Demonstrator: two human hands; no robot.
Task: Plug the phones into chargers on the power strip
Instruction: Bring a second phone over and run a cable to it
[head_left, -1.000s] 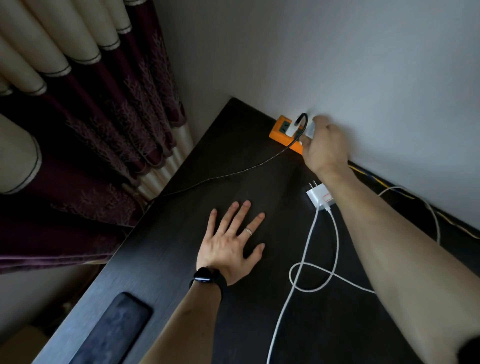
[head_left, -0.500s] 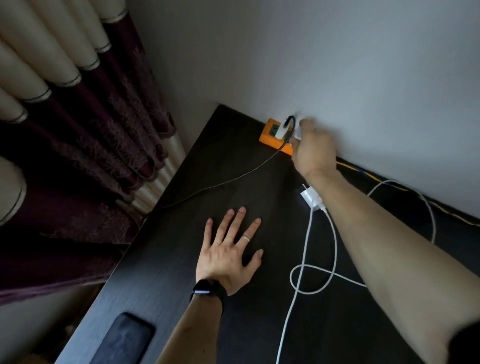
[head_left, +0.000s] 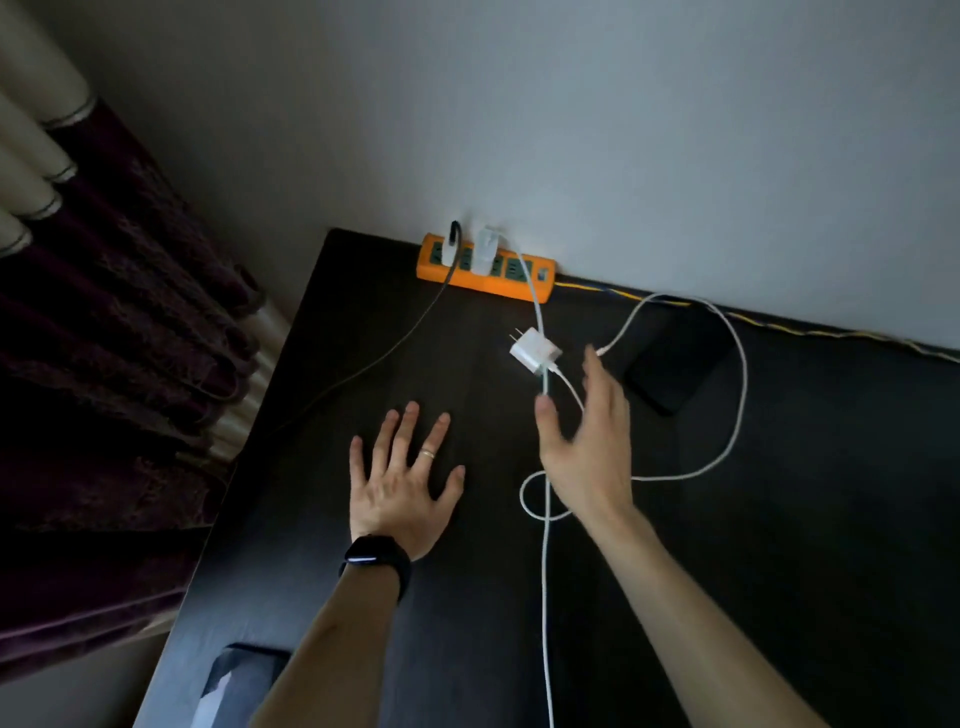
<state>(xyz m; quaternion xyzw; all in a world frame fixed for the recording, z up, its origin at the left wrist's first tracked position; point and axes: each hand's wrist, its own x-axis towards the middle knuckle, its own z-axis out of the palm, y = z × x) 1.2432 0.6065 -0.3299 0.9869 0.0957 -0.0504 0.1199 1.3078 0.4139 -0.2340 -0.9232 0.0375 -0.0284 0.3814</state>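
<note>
Left hand (head_left: 405, 483) is laid flat, fingers spread; right hand (head_left: 587, 441) is held open beside loose charger (head_left: 535, 352). Power strip (head_left: 483, 285) is fitted with upright charger (head_left: 483, 252); loose charger and phone (head_left: 675, 358) are judged not yet plugged.

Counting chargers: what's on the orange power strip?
Two chargers sit on the power strip: a black-cabled charger and a white charger. Sockets beneath them are hidden.

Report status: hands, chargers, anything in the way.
Left hand flat on table, holding nothing; right hand open near loose white charger, unplugged. Plugged charger and black cable in orange power strip. White cable loop lies under right wrist.
</note>
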